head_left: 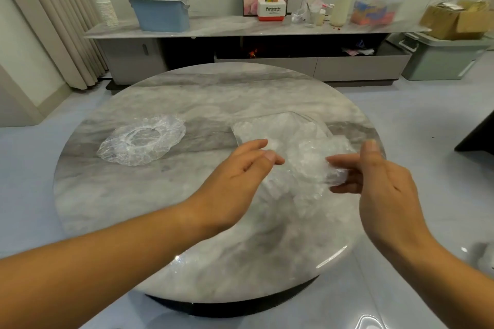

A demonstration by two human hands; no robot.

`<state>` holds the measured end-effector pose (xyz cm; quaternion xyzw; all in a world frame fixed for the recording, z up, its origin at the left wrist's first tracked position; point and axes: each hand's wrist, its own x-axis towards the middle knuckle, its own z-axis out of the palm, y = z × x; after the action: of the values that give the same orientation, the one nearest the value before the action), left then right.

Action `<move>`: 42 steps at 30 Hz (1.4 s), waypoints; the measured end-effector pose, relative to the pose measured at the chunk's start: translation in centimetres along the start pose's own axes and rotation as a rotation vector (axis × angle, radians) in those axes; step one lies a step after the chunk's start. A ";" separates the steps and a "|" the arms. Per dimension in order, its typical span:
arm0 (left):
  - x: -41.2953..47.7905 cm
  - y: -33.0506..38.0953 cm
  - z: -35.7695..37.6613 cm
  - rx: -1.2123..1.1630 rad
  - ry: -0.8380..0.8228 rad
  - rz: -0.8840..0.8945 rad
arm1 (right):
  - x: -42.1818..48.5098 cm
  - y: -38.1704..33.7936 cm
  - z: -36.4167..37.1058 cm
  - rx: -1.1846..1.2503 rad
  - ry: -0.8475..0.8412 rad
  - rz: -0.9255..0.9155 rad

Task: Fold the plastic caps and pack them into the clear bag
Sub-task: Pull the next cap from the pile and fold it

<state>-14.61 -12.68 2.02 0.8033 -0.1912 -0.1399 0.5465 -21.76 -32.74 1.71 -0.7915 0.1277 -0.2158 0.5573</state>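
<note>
Right hand [385, 181] pinches a scrunched cap [334, 175] at the edge of the clear bag [267, 128] on the desk [187, 222], left hand [235, 176] hovers with fingers [272, 158] loose and empty, and unless it spreads the bag's mouth that springy bundle may unfold.

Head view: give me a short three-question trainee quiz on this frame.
1. True or false: the unfolded clear plastic cap lies on the round grey marble table, apart from both hands.
2. Which hand grips the crumpled clear plastic cap: A, the left hand, or B, the right hand?
3. Fill in: the clear plastic bag lies on the table's ___ half.
Key: 1 true; 2 B; 3 right.
</note>
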 end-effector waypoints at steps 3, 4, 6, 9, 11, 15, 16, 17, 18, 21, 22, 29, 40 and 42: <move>-0.3 -0.9 0.4 0.152 -0.085 0.003 | 0.4 0.6 -0.6 -0.122 -0.069 0.150; -0.5 -0.9 0.6 0.193 -0.120 -0.008 | 0.3 0.7 -0.4 -0.141 -0.108 0.193; -0.7 -1.1 1.0 0.278 -0.186 -0.013 | 0.1 1.0 0.0 -0.148 -0.183 0.262; -0.6 -1.2 1.5 0.361 -0.234 -0.023 | 0.3 1.3 0.9 -0.076 -0.276 0.349; -0.5 -1.4 1.7 0.375 -0.238 -0.029 | 0.8 1.3 1.7 0.016 -0.319 0.400; -0.4 -2.3 1.7 0.394 -0.224 -0.052 | 2.9 1.3 3.6 0.173 -0.365 0.470; -0.4 -2.5 1.6 0.388 -0.222 -0.061 | 3.4 1.2 3.9 0.201 -0.376 0.480; -0.4 -2.6 1.6 0.378 -0.218 -0.065 | 4.0 1.2 4.3 0.227 -0.399 0.490; -0.5 -2.8 1.5 0.364 -0.214 -0.062 | 4.4 1.1 4.6 0.254 -0.430 0.500; -0.7 -3.0 1.1 0.307 -0.210 -0.043 | 5.2 0.6 5.7 0.343 -0.495 0.496; -0.8 -3.1 1.0 0.290 -0.210 -0.037 | 5.4 0.5 6.2 0.366 -0.499 0.485; -0.7 -4.2 0.0 0.213 -0.223 0.016 | 6.6 0.7 9.5 0.436 -0.459 0.394; -0.9 -5.8 -1.1 0.167 -0.223 0.003 | 7.7 0.9 11.9 0.696 -0.349 0.493; -0.9 -6.0 -1.3 0.189 -0.219 0.008 | 7.5 0.9 12.1 0.698 -0.317 0.470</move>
<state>-13.95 -9.17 -3.04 0.8302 -0.2652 -0.2061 0.4449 -9.30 -26.35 -1.15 -0.5289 0.1368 0.0103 0.8375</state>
